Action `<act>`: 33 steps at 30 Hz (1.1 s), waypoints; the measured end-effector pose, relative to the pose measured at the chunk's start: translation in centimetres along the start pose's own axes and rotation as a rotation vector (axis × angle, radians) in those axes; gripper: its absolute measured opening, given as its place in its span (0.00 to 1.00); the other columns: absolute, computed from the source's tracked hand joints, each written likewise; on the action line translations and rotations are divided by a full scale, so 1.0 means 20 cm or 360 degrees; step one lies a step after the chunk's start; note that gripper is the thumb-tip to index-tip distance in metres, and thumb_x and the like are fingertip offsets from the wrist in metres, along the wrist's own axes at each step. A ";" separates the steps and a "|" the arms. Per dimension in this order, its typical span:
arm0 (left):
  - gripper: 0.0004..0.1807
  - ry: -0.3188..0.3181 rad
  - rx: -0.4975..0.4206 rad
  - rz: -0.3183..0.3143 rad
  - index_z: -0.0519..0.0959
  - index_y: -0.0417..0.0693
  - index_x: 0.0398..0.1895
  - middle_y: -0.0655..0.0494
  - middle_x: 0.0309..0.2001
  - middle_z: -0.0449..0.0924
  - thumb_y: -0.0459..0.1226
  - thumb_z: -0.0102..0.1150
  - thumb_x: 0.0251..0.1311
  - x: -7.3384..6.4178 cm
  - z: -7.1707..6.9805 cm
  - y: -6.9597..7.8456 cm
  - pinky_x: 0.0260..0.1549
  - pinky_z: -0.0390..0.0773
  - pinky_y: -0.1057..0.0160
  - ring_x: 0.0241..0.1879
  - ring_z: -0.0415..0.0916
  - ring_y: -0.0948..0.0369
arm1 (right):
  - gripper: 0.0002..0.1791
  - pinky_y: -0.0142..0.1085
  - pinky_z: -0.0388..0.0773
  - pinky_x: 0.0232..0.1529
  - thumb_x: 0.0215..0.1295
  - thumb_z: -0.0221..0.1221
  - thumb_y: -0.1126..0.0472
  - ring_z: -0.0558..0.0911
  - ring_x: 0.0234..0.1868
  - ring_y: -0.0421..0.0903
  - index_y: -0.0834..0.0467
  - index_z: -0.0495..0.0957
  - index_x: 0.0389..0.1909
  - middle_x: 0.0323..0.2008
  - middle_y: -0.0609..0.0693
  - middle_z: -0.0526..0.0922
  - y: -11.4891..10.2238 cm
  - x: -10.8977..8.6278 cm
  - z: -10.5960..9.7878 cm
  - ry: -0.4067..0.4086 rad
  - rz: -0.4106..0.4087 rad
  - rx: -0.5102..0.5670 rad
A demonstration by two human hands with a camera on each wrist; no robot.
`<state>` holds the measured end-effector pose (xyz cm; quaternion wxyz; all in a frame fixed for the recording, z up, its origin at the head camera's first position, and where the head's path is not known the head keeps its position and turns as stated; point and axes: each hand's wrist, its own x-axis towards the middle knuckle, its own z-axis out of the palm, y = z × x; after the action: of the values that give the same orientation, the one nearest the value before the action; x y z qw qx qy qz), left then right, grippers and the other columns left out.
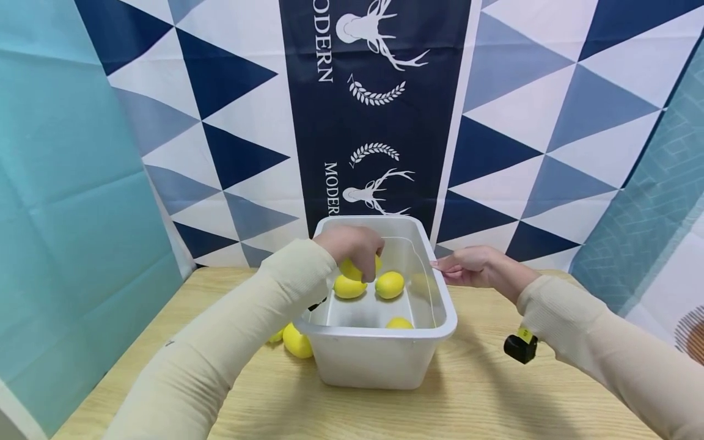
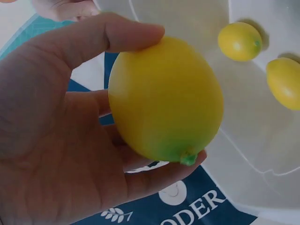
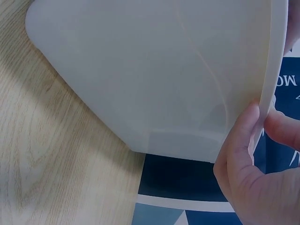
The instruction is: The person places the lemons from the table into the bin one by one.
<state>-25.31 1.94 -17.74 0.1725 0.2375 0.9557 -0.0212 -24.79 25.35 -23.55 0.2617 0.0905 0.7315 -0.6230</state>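
Observation:
My left hand (image 1: 356, 245) holds a yellow lemon (image 2: 166, 101) with a green tip, thumb on one side and fingers round the other. It hangs above the inside of a pale grey plastic bin (image 1: 374, 360). Three more lemons show in the bin: one lemon (image 1: 349, 287) under the hand, another (image 1: 390, 285) beside it, and a third lemon (image 1: 399, 322) partly hidden by the front rim. At the bin's right side, my right hand (image 1: 473, 266) pinches the rim between thumb and fingers, as the right wrist view (image 3: 251, 159) also shows.
Left of the bin, a lemon (image 1: 297, 340) lies on the wooden table (image 1: 484, 391), with more yellow (image 1: 276, 336) behind the left sleeve. A patterned cloth (image 1: 374, 122) hangs close behind the bin. A teal cloth (image 1: 71, 201) borders the table's left side.

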 end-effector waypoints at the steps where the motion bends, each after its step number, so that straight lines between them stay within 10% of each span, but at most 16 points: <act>1: 0.17 -0.0007 -0.0004 0.0001 0.75 0.55 0.41 0.61 0.40 0.77 0.38 0.67 0.45 0.00 0.01 0.00 0.36 0.73 0.65 0.41 0.72 0.60 | 0.07 0.24 0.82 0.37 0.65 0.58 0.65 0.83 0.29 0.36 0.62 0.73 0.42 0.26 0.45 0.83 0.00 0.00 0.00 -0.0006 0.0004 0.0003; 15: 0.17 0.0216 0.0107 0.0051 0.74 0.47 0.49 0.56 0.46 0.78 0.37 0.62 0.55 0.00 0.02 -0.09 0.44 0.75 0.63 0.43 0.72 0.58 | 0.05 0.24 0.82 0.37 0.66 0.57 0.65 0.83 0.28 0.35 0.61 0.75 0.40 0.25 0.44 0.83 -0.01 0.01 0.01 -0.0013 -0.0001 -0.0034; 33: 0.19 0.0711 -0.0215 0.0008 0.77 0.47 0.53 0.49 0.53 0.80 0.42 0.60 0.59 -0.22 0.14 -0.44 0.55 0.79 0.54 0.50 0.76 0.54 | 0.08 0.25 0.82 0.37 0.66 0.57 0.66 0.84 0.28 0.36 0.55 0.79 0.27 0.25 0.45 0.84 0.00 0.01 0.00 -0.0039 -0.0013 0.0015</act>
<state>-24.87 -8.23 -19.19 -0.0279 0.2266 0.9688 0.0964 -25.03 25.36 -23.61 0.2678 0.0811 0.7256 -0.6287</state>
